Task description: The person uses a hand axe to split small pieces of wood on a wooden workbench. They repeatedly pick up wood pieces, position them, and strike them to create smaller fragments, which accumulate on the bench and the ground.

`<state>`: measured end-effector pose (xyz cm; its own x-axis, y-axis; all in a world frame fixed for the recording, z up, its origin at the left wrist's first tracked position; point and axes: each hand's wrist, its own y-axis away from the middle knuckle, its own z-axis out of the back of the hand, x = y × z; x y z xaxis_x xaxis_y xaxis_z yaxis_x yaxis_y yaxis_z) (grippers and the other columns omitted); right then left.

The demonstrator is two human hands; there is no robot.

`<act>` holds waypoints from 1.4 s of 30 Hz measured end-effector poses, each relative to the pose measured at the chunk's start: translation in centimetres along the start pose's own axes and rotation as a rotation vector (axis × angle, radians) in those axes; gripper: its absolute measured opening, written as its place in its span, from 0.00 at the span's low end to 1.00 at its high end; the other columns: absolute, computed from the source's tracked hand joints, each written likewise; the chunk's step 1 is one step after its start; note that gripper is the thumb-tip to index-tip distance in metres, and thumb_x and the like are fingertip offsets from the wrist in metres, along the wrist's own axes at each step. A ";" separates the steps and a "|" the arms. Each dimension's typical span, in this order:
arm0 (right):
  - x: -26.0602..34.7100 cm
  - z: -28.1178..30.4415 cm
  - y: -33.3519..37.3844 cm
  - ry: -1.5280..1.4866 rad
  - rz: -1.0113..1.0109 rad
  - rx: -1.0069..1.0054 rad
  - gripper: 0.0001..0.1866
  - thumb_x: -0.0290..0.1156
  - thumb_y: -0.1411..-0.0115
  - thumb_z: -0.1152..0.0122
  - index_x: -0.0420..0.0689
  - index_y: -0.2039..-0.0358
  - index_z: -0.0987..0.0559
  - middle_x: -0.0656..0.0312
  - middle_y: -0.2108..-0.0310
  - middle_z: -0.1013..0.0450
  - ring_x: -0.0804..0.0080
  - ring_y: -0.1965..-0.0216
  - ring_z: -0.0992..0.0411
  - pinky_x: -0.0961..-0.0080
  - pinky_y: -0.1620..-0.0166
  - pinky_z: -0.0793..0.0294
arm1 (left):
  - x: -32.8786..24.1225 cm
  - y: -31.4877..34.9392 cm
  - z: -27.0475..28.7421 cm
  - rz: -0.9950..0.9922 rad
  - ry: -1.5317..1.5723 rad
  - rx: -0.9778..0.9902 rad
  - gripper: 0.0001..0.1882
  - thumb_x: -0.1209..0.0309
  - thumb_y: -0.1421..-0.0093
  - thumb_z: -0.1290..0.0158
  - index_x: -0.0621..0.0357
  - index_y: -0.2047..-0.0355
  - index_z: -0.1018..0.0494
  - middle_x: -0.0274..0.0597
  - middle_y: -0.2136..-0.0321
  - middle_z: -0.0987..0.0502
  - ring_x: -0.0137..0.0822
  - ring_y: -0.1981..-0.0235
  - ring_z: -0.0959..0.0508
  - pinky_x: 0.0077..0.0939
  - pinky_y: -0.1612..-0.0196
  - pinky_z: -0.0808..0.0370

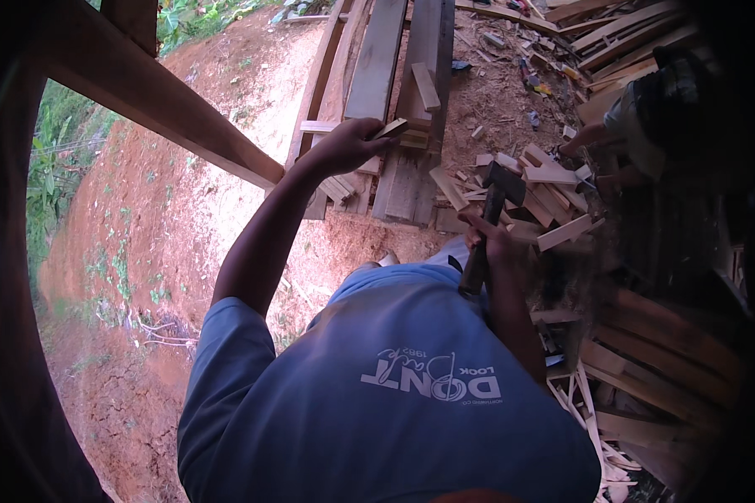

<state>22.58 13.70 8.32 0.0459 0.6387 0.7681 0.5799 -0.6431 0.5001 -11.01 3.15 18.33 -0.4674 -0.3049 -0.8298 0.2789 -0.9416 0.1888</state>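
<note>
Out over the stacked planks, my left hand (351, 148) is closed around a short wood block (392, 128), whose end sticks out past the fingers. My right hand (490, 238), nearer to my body, grips a hammer (475, 275) by its handle. The dark, heavy hammer head (504, 183) points up and away from me, apart from the block. Under my left hand lie long boards (376, 67), with a loose wood strip (425, 86) resting on them just beyond the held block.
Cut wood pieces (550, 174) lie heaped right of the hammer. Another person's hand (590, 137) reaches in beside that heap. A thick wooden beam (168, 96) slants across the upper left. Planks (625, 46) are piled at the far right, above more boards (646, 369) lower down.
</note>
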 end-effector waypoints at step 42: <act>-13.2 27.9 4.6 -0.491 -0.557 -0.866 0.07 0.28 0.31 0.40 0.44 0.61 0.30 0.62 0.76 0.32 0.76 0.85 0.36 0.73 0.79 0.33 | 27.1 -24.5 -72.6 0.512 -0.388 0.196 0.29 0.56 0.44 0.31 0.62 0.53 0.30 0.58 0.57 0.21 0.58 0.54 0.18 0.50 0.53 0.21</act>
<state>47.34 14.04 -10.69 0.3816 0.9004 0.2089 -0.1279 -0.1725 0.9767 30.35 28.30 -46.91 -0.5946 -0.7148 -0.3681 0.4053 -0.6618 0.6307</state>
